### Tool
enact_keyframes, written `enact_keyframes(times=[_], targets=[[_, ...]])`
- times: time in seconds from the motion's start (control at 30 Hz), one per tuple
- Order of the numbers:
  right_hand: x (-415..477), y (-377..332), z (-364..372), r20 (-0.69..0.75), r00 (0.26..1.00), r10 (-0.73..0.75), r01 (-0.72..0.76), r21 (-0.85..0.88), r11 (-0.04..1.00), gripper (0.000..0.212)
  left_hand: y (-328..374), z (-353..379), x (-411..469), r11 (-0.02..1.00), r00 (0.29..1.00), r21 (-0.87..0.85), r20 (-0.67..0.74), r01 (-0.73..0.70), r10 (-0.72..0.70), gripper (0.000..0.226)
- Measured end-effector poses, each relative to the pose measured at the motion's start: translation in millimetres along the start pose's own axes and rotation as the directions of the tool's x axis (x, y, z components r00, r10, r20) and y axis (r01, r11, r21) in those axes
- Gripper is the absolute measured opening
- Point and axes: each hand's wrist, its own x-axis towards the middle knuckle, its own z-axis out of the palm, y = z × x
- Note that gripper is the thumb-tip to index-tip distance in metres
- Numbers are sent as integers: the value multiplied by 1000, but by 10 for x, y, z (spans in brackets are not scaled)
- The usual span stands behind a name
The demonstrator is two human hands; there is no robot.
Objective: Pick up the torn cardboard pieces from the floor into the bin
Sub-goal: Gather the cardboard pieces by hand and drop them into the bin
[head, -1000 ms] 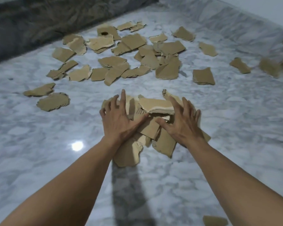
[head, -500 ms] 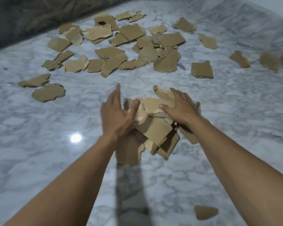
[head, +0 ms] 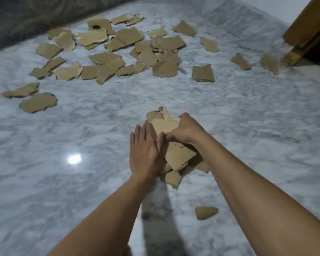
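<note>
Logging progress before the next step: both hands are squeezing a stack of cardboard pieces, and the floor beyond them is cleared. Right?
Not cleared. The head view shows the left hand and right hand squeezing the stack, but many torn pieces lie scattered on the floor beyond them, and one small piece lies nearer the camera.

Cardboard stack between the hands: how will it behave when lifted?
Probably light, fairly stiff: pieces in the stack look flat. Likely to shed: they overlap loosely, jutting out below. Left hand presses its side, right hand grips, so hold seems marginal.
</note>
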Motion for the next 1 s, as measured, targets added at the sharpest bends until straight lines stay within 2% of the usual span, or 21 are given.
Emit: enact_keyframes(times=[0.07, 0.1, 0.27, 0.33, 0.43, 0.6, 0.67, 0.73, 0.83, 0.9, 1.0], targets=[[-8, 31, -23, -10, 999, -34, 34, 15, 999, 75, -15, 13, 25, 999, 999, -30, -23, 29, -30, 62], [-20, 58, -39, -10, 999, -45, 46, 18, 999, 69, 9, 9, 24, 997, 999, -71, -23, 31, -33, 61], [-99, 231, -124, 17, 1000, -16, 15, 75, 997, 53, 242, 5, 8, 954, 999, -297, -12, 39, -44, 56], [-115, 306, -171, 34, 999, -22, 19, 77, 997, 49, 319, -16, 10, 937, 997, -343, -8, 73, -80, 56], [-169, 381, -249, 22, 999, -36, 32, 162, 986, 55, 447, -36, -2, 908, 996, -409, 14, 88, -91, 55], [-250, 783, -309, -59, 998, 10, 9, 317, 948, 56, 621, 40, 38, 837, 995, -539, 79, 91, -57, 59], [-290, 965, -354, -128, 991, 22, 25, 359, 933, 56, 658, 57, -26, 889, 987, -458, 141, -8, 81, 76], [-346, 1114, -427, -176, 984, 39, 35, 398, 917, 57, 648, 59, -236, 940, 925, -273, 258, -207, 279, 110], [-425, 1281, -544, -169, 984, 57, 16, 401, 916, 63, 611, 95, -589, 859, 783, 11, 418, -512, 461, 143], [-459, 1352, -593, -160, 985, 58, 9, 388, 922, 65, 626, 152, -656, 817, 766, 136, 460, -560, 448, 146], [-524, 1435, -641, -163, 985, 63, 0, 361, 933, 61, 750, 234, -607, 851, 821, 171, 410, -497, 397, 124]])
